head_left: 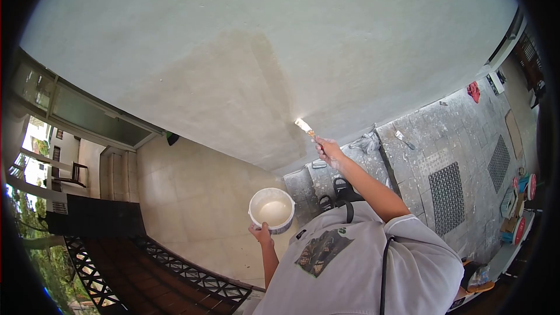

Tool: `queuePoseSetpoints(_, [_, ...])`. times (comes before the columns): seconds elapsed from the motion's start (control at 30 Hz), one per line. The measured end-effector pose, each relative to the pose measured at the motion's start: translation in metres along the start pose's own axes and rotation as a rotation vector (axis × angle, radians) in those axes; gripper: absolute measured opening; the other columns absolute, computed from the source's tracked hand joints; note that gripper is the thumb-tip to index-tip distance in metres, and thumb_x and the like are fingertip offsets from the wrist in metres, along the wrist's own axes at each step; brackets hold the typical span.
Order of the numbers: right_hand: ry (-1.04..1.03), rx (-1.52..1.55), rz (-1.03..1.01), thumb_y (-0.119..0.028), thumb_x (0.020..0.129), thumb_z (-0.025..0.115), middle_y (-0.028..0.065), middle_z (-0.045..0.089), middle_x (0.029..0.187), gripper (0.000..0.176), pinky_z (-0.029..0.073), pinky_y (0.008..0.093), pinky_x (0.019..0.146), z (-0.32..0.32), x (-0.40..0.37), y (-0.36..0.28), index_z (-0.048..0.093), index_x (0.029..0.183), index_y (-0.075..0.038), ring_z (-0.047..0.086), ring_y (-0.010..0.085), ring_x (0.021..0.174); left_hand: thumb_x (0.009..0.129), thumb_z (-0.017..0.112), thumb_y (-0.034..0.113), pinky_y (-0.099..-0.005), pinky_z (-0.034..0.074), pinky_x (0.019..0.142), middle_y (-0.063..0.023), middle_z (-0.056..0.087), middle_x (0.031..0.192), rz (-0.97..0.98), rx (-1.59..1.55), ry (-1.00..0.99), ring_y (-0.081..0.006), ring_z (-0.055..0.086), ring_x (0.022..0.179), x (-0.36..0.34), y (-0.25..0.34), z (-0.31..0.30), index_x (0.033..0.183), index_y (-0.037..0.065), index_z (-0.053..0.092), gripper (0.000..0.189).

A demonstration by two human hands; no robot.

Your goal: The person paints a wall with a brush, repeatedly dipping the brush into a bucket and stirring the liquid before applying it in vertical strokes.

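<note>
My right hand [329, 152] is closed around the handle of a paintbrush [304, 126], its pale bristles right at the wall [373, 52]. A darker, damp-looking patch [219, 90] spreads over the wall to the left of the brush. Lower down, my left hand [261, 233] grips the near rim of a white bucket [252, 203], the thumb over the edge. Cream-coloured liquid [274, 210] shows inside the bucket.
Grey paint-spattered tiles [417, 163] lie to the right, with a scraper [404, 139], crumpled plastic [366, 142] and a red cloth [473, 91]. Perforated mats [446, 198] rest there too. Left are beige tiles [192, 198], steps [119, 175] and a dark lattice railing [192, 265].
</note>
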State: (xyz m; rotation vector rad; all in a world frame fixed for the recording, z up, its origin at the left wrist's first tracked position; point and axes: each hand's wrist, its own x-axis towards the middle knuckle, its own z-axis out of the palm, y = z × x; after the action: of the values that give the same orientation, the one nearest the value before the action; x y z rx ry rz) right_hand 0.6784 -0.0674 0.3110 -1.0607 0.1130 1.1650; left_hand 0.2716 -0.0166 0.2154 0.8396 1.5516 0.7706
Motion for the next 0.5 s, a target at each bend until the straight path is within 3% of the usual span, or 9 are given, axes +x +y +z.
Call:
queuePoseSetpoints(0.07, [-0.056, 0.035, 0.051, -0.031, 0.096, 0.055, -0.0053, 0.047, 0.064, 0.025, 0.026, 0.0188, 0.039, 0.001, 0.002, -0.004, 0.06, 0.098, -0.006, 0.038, 0.0026, 0.048, 0.075, 0.061, -0.001, -0.0329, 0.05, 0.068, -0.0139, 0.048, 0.101, 0.0, 0.022, 0.095, -0.0188, 0.055, 0.084, 0.018, -0.035, -0.029, 0.12, 0.009, 0.03, 0.056])
queuePoseSetpoints(0.27, [-0.046, -0.148, -0.142, -0.032, 0.096, 0.055, -0.0081, 0.042, 0.06, 0.025, 0.024, 0.0177, 0.041, 0.04, -0.03, -0.036, 0.062, 0.097, -0.008, 0.034, 0.0015, 0.048, 0.073, 0.063, 0.001, -0.0392, 0.05, 0.082, -0.0185, 0.043, 0.112, -0.135, 0.011, 0.261, -0.0273, 0.054, 0.098, 0.023, -0.099, -0.097, 0.115, 0.006, 0.029, 0.054])
queuePoseSetpoints(0.3, [-0.025, -0.242, -0.249, -0.032, 0.096, 0.054, -0.0076, 0.043, 0.06, 0.025, 0.025, 0.0189, 0.041, 0.047, -0.039, -0.04, 0.062, 0.097, -0.007, 0.035, 0.0021, 0.049, 0.073, 0.063, 0.001, -0.0376, 0.053, 0.07, -0.0176, 0.047, 0.105, -0.107, 0.058, 0.338, -0.0257, 0.058, 0.086, 0.027, -0.12, -0.108, 0.113, 0.003, 0.03, 0.053])
queuePoseSetpoints(0.37, [0.015, -0.43, -0.461, -0.031, 0.096, 0.053, -0.0068, 0.044, 0.059, 0.027, 0.027, 0.0214, 0.043, 0.059, -0.054, -0.045, 0.061, 0.095, -0.005, 0.037, 0.0033, 0.049, 0.073, 0.063, 0.003, -0.0358, 0.051, 0.058, -0.0159, 0.049, 0.095, -0.205, 0.102, 0.403, -0.024, 0.058, 0.076, 0.004, -0.116, -0.111, 0.112, 0.002, 0.031, 0.05])
queuePoseSetpoints(0.4, [0.092, -0.546, -0.548, -0.031, 0.096, 0.053, -0.0013, 0.046, 0.06, 0.028, 0.031, 0.0251, 0.047, 0.06, -0.057, -0.041, 0.061, 0.096, -0.004, 0.042, 0.0085, 0.052, 0.073, 0.063, 0.004, -0.035, 0.05, 0.052, -0.015, 0.05, 0.091, -0.255, 0.123, 0.434, -0.0231, 0.059, 0.07, -0.008, -0.115, -0.115, 0.111, 0.001, 0.031, 0.049])
queuePoseSetpoints(0.5, [0.26, -0.797, -0.724, -0.032, 0.096, 0.051, 0.0125, 0.051, 0.063, 0.03, 0.04, 0.0359, 0.057, 0.059, -0.058, -0.027, 0.059, 0.099, -0.003, 0.054, 0.0235, 0.059, 0.073, 0.062, 0.008, -0.033, 0.044, 0.041, -0.0123, 0.051, 0.079, -0.355, -0.099, -0.019, -0.0195, 0.054, 0.056, 0.004, -0.159, -0.157, 0.109, 0.001, 0.033, 0.046])
